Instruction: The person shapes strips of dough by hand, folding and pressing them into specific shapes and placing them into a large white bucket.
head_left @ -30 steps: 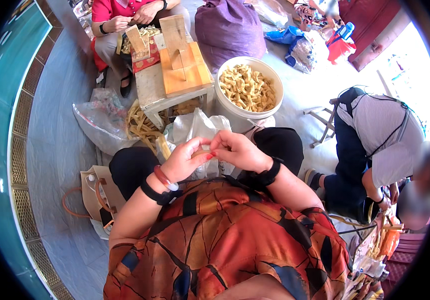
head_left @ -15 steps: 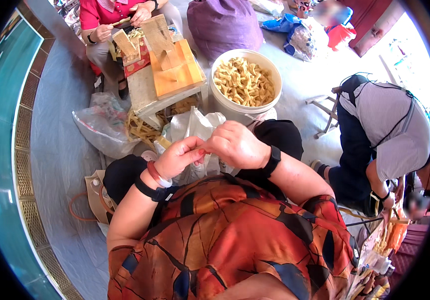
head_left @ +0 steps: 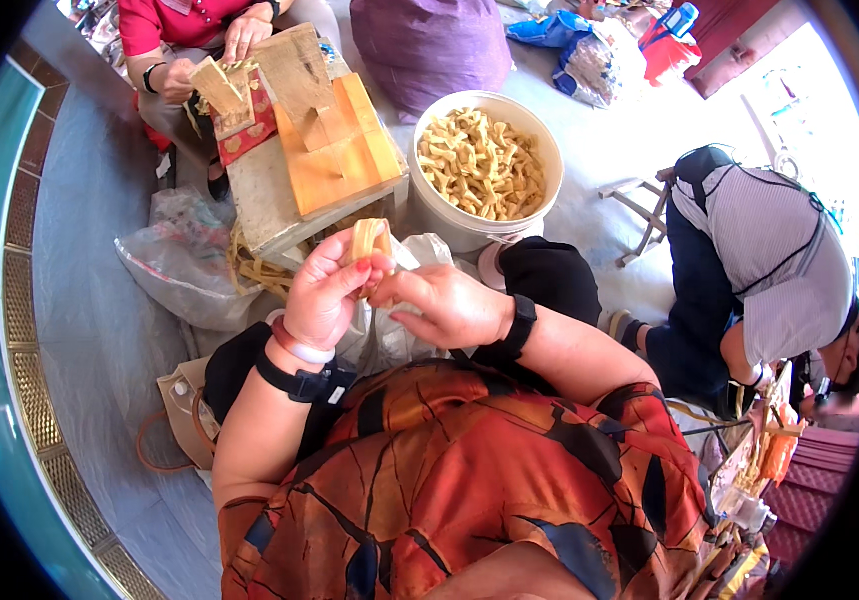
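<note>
A flat, pale yellow strip [head_left: 371,240] is bent into a loop above my lap; its material is not certain. My left hand [head_left: 325,293] pinches the loop between thumb and fingers. From the other side, my right hand [head_left: 455,303] closes its thumb and fingertips around the strip's lower end, partly hidden by the fingers. Just beyond both hands stands a white bucket [head_left: 450,226] holding many folded yellow pieces [head_left: 485,165] of a similar colour.
A worn low table [head_left: 263,200] carries an orange board [head_left: 340,170] with upright wooden blocks. Behind it a co-worker's hands [head_left: 247,35] handle yellow strips. A purple sack [head_left: 430,50] stands far off, a plastic bag [head_left: 185,255] at left. Another person [head_left: 790,250] bends down at right.
My left hand has turned and risen, so the looped strip now shows above its fingers. The right hand has lowered slightly and opened its grip outward. The view has shifted a little.
</note>
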